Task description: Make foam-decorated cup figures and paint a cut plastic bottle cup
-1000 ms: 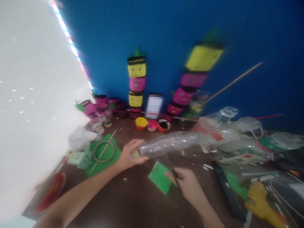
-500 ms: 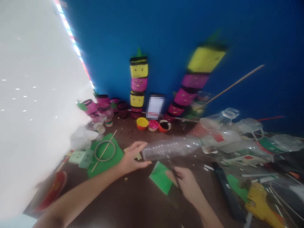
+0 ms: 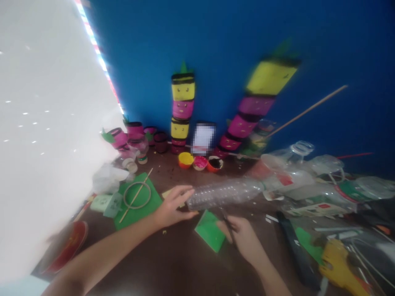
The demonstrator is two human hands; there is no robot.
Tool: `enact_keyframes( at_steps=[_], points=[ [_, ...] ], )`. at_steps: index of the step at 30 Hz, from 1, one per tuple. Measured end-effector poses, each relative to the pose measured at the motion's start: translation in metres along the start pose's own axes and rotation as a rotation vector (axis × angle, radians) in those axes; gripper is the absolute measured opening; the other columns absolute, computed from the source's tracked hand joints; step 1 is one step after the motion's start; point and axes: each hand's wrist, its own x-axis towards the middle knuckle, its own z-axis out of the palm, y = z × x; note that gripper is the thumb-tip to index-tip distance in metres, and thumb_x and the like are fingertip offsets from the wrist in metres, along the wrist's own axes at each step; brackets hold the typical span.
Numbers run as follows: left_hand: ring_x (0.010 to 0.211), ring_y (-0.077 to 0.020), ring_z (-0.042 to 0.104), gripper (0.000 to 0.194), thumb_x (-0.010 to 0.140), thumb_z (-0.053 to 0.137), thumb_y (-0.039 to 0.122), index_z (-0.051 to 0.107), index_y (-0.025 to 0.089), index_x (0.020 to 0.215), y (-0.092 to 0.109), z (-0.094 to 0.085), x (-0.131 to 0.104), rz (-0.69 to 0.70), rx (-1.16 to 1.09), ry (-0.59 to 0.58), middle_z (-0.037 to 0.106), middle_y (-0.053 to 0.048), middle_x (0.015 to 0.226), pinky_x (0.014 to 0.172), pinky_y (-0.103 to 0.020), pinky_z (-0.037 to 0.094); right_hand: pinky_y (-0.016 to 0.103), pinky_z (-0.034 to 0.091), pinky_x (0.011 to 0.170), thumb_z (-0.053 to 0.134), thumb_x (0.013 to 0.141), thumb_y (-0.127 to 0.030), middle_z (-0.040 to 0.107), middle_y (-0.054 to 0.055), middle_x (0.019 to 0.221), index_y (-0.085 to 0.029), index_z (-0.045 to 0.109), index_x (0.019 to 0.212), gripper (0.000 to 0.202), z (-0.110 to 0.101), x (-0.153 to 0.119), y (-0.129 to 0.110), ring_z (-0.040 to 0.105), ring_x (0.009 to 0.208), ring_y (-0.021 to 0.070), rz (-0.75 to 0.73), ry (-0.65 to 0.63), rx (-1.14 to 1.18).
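A clear ribbed plastic bottle lies on its side across the middle of the table. My left hand grips its left end, thumb below and fingers above. In my right hand, below the bottle, is a slim dark tool, too blurred to name; its tip points up at the bottle's near side. Whether tip and bottle touch, I cannot tell. A small green sheet lies between the hands, partly behind my right fingertips.
Left is a green sheet with a ring and stick. Paint cups stand behind, before painted stacks at the blue wall. Right are plastic bottles, a black bar-like object and a yellow glue gun.
The whole view has shifted slightly. Both hands keep nearly the same places by the bottle.
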Motion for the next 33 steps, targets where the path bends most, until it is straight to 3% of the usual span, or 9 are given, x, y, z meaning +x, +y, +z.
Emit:
enact_keyframes(
  at_steps=[6, 8, 11, 13, 19, 22, 25, 29, 33],
  points=[
    [0.116, -0.0238, 0.05, 0.06, 0.074, 0.068, 0.021, 0.044, 0.027, 0.129, -0.005, -0.001, 0.0, 0.077, 0.017, -0.052, 0.051, -0.013, 0.124, 0.094, -0.042, 0.045, 0.026, 0.041, 0.05, 0.065, 0.064, -0.054, 0.055, 0.001, 0.052, -0.014, 0.06, 0.056, 0.041, -0.007, -0.002, -0.01, 0.048, 0.053, 0.0145, 0.007, 0.035, -0.045],
    [0.116, -0.0234, 0.051, 0.057, 0.073, 0.068, 0.022, 0.046, 0.026, 0.126, -0.006, -0.002, 0.001, 0.035, 0.014, -0.026, 0.051, -0.012, 0.123, 0.095, -0.041, 0.045, 0.025, 0.038, 0.047, 0.064, 0.064, -0.055, 0.051, -0.001, 0.048, -0.016, 0.055, 0.052, 0.042, -0.011, -0.002, -0.008, 0.045, 0.05, 0.0129, -0.018, 0.101, -0.052],
    [0.111, -0.0229, 0.054, 0.059, 0.069, 0.072, 0.026, 0.048, 0.023, 0.122, -0.009, -0.004, 0.003, -0.107, -0.005, 0.077, 0.053, -0.012, 0.119, 0.094, -0.04, 0.046, 0.024, 0.034, 0.043, 0.063, 0.064, -0.056, 0.043, -0.003, 0.042, -0.019, 0.047, 0.047, 0.044, -0.018, -0.001, -0.002, 0.041, 0.044, 0.0112, -0.086, 0.242, -0.104],
    [0.11, -0.0235, 0.054, 0.06, 0.066, 0.074, 0.028, 0.049, 0.021, 0.119, -0.011, -0.004, 0.004, -0.216, -0.06, 0.157, 0.054, -0.012, 0.117, 0.094, -0.041, 0.046, 0.025, 0.037, 0.046, 0.063, 0.065, -0.055, 0.048, -0.002, 0.047, -0.019, 0.051, 0.054, 0.039, -0.024, 0.0, 0.001, 0.045, 0.046, 0.0128, -0.134, 0.344, -0.134],
    [0.109, -0.0236, 0.055, 0.058, 0.064, 0.076, 0.03, 0.049, 0.017, 0.114, -0.017, -0.001, 0.005, -0.414, -0.371, 0.255, 0.054, -0.012, 0.116, 0.095, -0.04, 0.045, 0.036, 0.044, 0.075, 0.059, 0.069, -0.054, 0.061, 0.008, 0.081, -0.018, 0.058, 0.088, 0.041, -0.055, 0.007, 0.006, 0.057, 0.075, 0.0227, -0.365, 0.859, -0.52],
    [0.108, -0.0238, 0.057, 0.058, 0.062, 0.078, 0.03, 0.05, 0.017, 0.111, -0.015, -0.001, 0.006, -0.444, -0.478, 0.253, 0.056, -0.012, 0.114, 0.094, -0.04, 0.046, 0.039, 0.042, 0.08, 0.057, 0.071, -0.054, 0.061, 0.012, 0.094, -0.017, 0.057, 0.102, 0.048, -0.071, 0.015, 0.012, 0.056, 0.09, 0.027, -0.412, 0.793, -0.733],
    [0.105, -0.0235, 0.059, 0.058, 0.058, 0.08, 0.031, 0.052, 0.017, 0.107, -0.013, -0.002, 0.006, -0.477, -0.518, 0.225, 0.059, -0.011, 0.111, 0.094, -0.04, 0.047, 0.042, 0.039, 0.082, 0.053, 0.072, -0.055, 0.064, 0.012, 0.088, -0.017, 0.056, 0.102, 0.048, -0.078, 0.026, 0.021, 0.057, 0.089, 0.0285, -0.398, 0.702, -0.88],
    [0.103, -0.0237, 0.061, 0.058, 0.056, 0.081, 0.031, 0.054, 0.016, 0.105, -0.009, -0.006, 0.008, -0.496, -0.511, 0.21, 0.062, -0.011, 0.109, 0.094, -0.041, 0.047, 0.045, 0.033, 0.088, 0.044, 0.077, -0.052, 0.063, 0.014, 0.096, -0.016, 0.054, 0.107, 0.047, -0.081, 0.04, 0.028, 0.055, 0.098, 0.0301, -0.425, 0.736, -1.045],
    [0.104, -0.0239, 0.06, 0.057, 0.058, 0.08, 0.03, 0.056, 0.016, 0.107, -0.009, -0.009, 0.008, -0.508, -0.408, 0.197, 0.063, -0.011, 0.109, 0.095, -0.042, 0.045, 0.042, 0.035, 0.084, 0.045, 0.078, -0.046, 0.062, 0.014, 0.092, -0.013, 0.052, 0.105, 0.043, -0.079, 0.05, 0.017, 0.055, 0.094, 0.0296, -0.381, 0.695, -1.093]
  ],
)
